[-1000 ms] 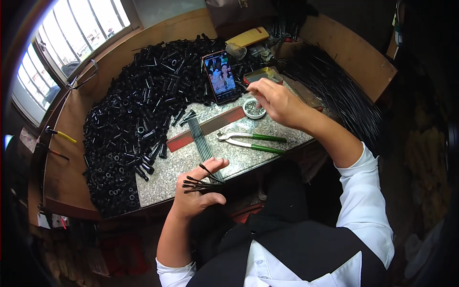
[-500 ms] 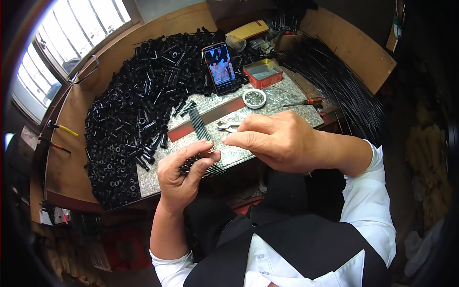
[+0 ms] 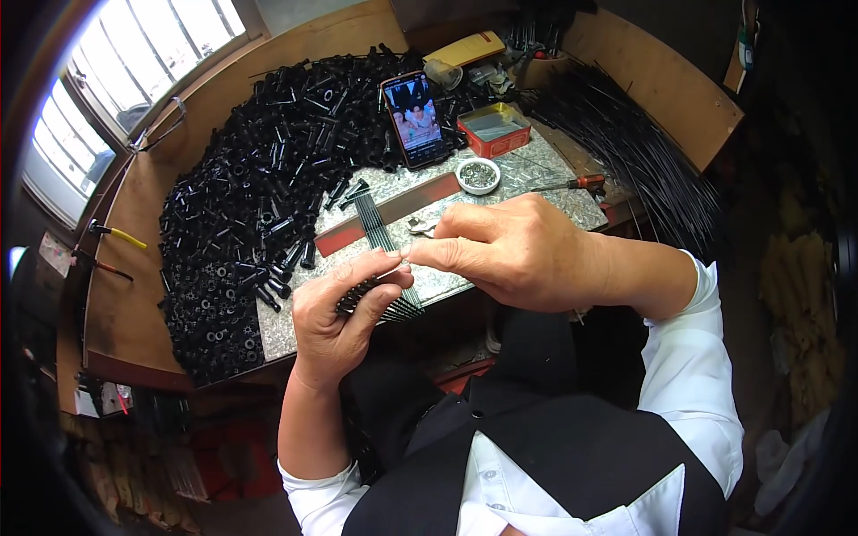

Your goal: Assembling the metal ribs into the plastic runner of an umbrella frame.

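Observation:
My left hand (image 3: 336,308) is closed around a bundle of thin dark rods (image 3: 375,226) with black ends gathered in the palm. The rods fan out across the front edge of the bench. My right hand (image 3: 518,255) is in a pinch, its thumb and forefinger meeting the left fingertips over the rods. Whatever is between those fingertips is too small to make out. The jaws of metal pliers (image 3: 420,227) show beside the right fingers; their handles are hidden, and I cannot tell whether the hand holds them.
Black tubular parts (image 3: 268,170) are heaped on the left. A phone (image 3: 413,121) stands behind the metal bench top (image 3: 284,332), near a red tin (image 3: 493,131) and a white dish of small metal pieces (image 3: 478,176). A screwdriver (image 3: 585,183) and long black rods (image 3: 626,134) lie right.
My right hand has moved left, closing the gap so its fingertips meet those of my left hand. The left hand keeps its hold on the rods, nearly still.

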Demonstrator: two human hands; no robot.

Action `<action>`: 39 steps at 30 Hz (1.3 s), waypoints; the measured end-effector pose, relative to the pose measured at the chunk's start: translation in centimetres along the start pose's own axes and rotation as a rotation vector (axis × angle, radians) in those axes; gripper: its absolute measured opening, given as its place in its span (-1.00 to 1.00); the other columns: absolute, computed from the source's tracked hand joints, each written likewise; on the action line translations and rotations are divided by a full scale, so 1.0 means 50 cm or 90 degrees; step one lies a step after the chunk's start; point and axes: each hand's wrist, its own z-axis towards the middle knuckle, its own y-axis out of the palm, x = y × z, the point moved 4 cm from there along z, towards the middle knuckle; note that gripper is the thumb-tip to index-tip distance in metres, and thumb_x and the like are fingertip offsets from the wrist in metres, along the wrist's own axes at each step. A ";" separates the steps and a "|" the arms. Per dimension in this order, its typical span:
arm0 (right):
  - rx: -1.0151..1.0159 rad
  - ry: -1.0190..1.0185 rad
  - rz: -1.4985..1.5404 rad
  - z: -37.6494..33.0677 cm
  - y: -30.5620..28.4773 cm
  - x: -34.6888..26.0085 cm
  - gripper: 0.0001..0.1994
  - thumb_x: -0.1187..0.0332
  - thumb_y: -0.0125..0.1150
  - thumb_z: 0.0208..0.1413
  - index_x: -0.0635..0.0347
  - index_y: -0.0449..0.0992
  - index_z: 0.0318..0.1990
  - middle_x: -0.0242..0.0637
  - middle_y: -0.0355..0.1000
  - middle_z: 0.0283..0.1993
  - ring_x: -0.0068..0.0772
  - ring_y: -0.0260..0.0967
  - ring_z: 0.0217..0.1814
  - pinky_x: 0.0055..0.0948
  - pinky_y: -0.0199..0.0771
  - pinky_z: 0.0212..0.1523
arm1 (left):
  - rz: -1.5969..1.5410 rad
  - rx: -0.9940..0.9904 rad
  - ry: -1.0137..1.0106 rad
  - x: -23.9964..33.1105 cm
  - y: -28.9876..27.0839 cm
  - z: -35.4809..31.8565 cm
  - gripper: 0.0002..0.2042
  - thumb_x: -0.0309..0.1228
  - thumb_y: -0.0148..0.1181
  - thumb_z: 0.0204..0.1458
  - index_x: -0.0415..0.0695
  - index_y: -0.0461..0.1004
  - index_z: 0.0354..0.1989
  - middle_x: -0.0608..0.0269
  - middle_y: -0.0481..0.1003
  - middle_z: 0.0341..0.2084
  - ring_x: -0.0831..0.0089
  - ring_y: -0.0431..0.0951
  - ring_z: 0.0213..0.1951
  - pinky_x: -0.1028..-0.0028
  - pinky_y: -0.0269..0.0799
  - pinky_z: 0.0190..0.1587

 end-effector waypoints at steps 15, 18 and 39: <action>0.096 0.017 0.013 0.003 -0.007 -0.004 -0.70 0.59 0.16 -0.13 0.31 0.45 -0.14 -0.15 0.33 -0.23 -0.24 0.43 -0.32 -0.42 0.50 -0.45 | 0.037 -0.012 -0.023 0.006 0.011 0.007 -0.80 -0.52 0.24 -0.02 -0.26 0.53 -0.20 0.14 0.60 -0.49 0.33 0.64 -0.34 0.36 0.41 0.02; 0.045 0.000 0.022 -0.008 -0.010 0.004 -0.76 0.57 0.15 -0.09 0.33 0.43 -0.20 -0.13 0.32 -0.18 -0.19 0.41 -0.22 -0.37 0.50 -0.33 | 0.048 -0.033 -0.014 0.005 0.011 0.010 -0.78 -0.50 0.26 -0.03 -0.23 0.54 -0.18 0.19 0.60 -0.49 0.35 0.64 -0.33 0.33 0.41 0.04; 0.046 -0.016 0.256 0.039 0.008 -0.024 -0.59 0.41 0.25 -0.03 0.23 0.39 0.02 -0.18 0.34 -0.23 -0.19 0.36 -0.28 -0.38 0.43 -0.33 | 0.128 -0.088 0.064 -0.012 0.018 0.004 -0.71 -0.32 0.46 -0.32 -0.18 0.55 -0.42 0.14 0.56 -0.43 0.18 0.57 -0.36 0.36 0.45 -0.32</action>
